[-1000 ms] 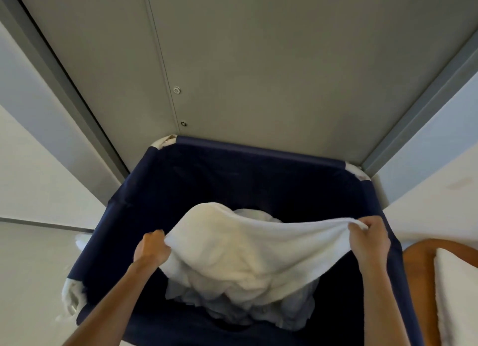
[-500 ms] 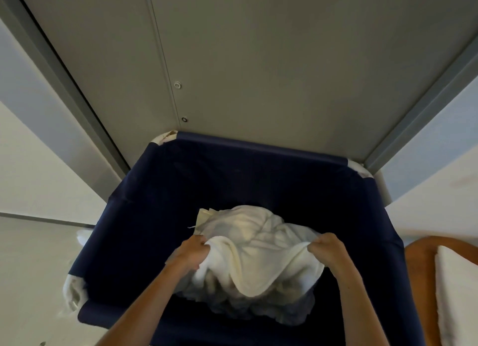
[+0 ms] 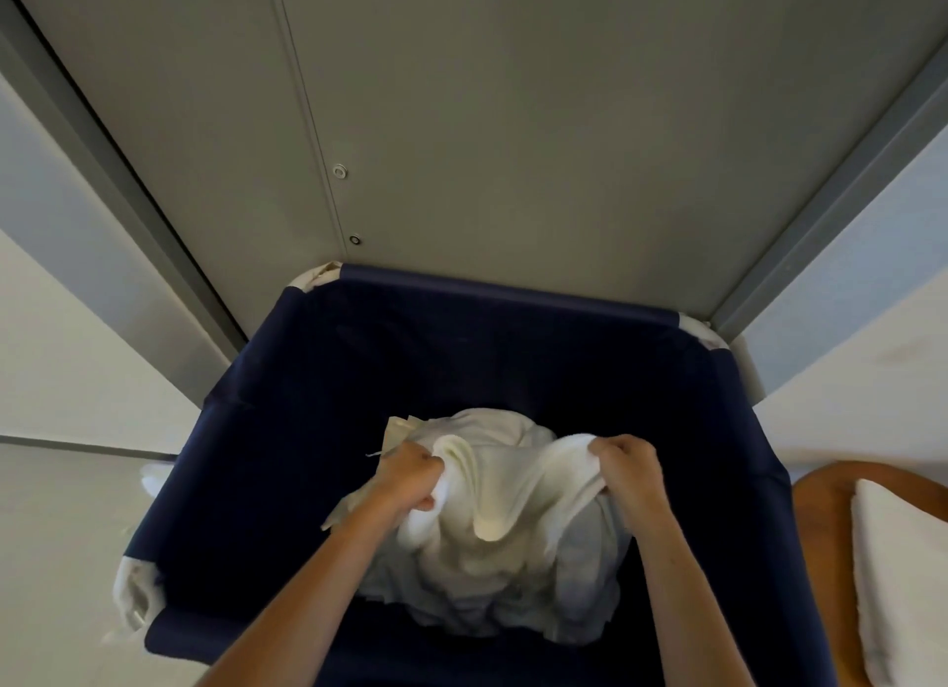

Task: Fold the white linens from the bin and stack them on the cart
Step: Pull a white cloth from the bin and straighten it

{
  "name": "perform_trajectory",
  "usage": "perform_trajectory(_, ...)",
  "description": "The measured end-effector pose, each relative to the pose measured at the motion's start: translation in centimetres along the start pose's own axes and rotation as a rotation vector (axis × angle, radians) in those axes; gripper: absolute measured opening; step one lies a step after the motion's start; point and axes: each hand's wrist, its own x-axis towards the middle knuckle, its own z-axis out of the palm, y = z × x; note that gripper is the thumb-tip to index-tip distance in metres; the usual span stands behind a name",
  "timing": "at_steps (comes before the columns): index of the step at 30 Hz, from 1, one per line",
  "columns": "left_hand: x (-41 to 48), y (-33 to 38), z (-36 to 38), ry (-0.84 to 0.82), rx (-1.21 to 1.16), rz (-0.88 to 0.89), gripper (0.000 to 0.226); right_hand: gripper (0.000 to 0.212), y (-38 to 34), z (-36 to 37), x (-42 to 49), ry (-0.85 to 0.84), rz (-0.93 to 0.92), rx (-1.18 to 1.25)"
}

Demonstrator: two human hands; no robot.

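A dark blue fabric bin fills the lower middle of the head view. A heap of crumpled white linens lies inside it. Over the heap I hold a white towel that sags in a fold between my hands. My left hand grips its left edge in a fist. My right hand grips its right edge. Both hands are inside the bin's opening, about a forearm's width apart.
A grey panelled wall rises behind the bin. At the lower right is a wooden surface with folded white linen on it. Pale floor lies to the left, with a white frame corner showing at the bin's near left.
My hands have come closer together and lower into the bin. The towel, stretched wide a second ago, now hangs bunched and slack between them.
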Motion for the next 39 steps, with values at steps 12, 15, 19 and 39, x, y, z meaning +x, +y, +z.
perform_trajectory(12, -2.5, 2.9, 4.3, -0.238, -0.246, 0.021, 0.008, 0.006, -0.1, 5.8, -3.3, -0.239, -0.241, -0.244)
perform_trajectory(15, -2.7, 3.1, 4.4, -0.249, -0.266, 0.032, 0.009, 0.005, 0.1, 5.5, -3.1, -0.241, -0.272, -0.237)
perform_trajectory(19, -2.9, 3.5, 4.4, -0.251, -0.316, 0.002, 0.011, 0.019, 0.0, 4.9, -3.2, -0.356, -0.291, -0.248)
perform_trajectory(39, -4.5, 6.3, 1.7, -0.248, 0.062, 0.608, 0.024, 0.021, -2.7, -1.6, -3.0, -0.283, -0.750, -0.025)
